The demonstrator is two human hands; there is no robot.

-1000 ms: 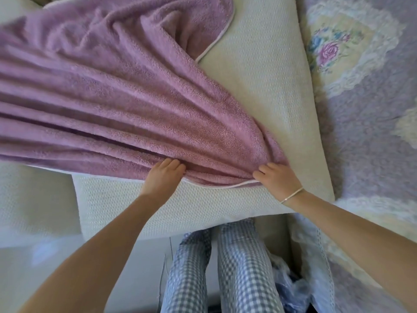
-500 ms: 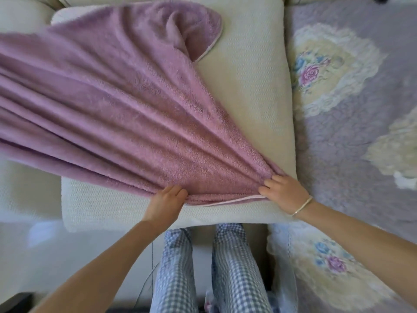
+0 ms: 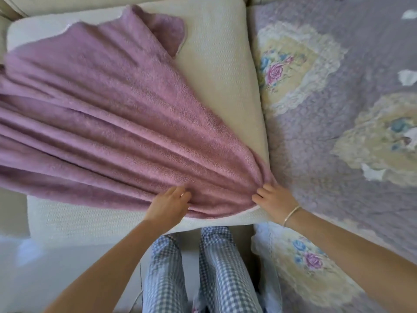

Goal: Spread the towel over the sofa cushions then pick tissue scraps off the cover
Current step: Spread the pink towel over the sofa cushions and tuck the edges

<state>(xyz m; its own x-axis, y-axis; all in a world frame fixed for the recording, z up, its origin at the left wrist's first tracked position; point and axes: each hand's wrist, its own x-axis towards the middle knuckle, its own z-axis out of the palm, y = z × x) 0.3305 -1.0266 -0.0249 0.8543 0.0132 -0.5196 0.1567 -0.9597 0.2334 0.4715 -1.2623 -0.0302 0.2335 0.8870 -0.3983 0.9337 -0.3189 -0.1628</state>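
A pink-purple towel (image 3: 108, 123) lies in long folds across the cream sofa cushion (image 3: 225, 71), fanning from the left to a bunched corner at the cushion's front right. My right hand (image 3: 276, 203) grips that bunched corner. My left hand (image 3: 168, 206) holds the towel's front hem, fingers curled over its edge. The towel's far corner is folded back on itself near the cushion's rear. White tissue scraps (image 3: 372, 172) lie on the quilted lilac sofa cover (image 3: 316, 154) to the right; another scrap (image 3: 407, 77) sits further back.
A second cream cushion (image 3: 13, 213) lies at the left, partly under the towel. The sofa's back edge (image 3: 90, 2) runs along the top. My legs in checked trousers (image 3: 198, 272) stand against the sofa front. Pale floor (image 3: 56, 267) is at lower left.
The towel's bunched corner has been pulled further right to the cushion's front right corner, both hands still holding its front hem. More of the sofa cover and tissue scraps have come into view.
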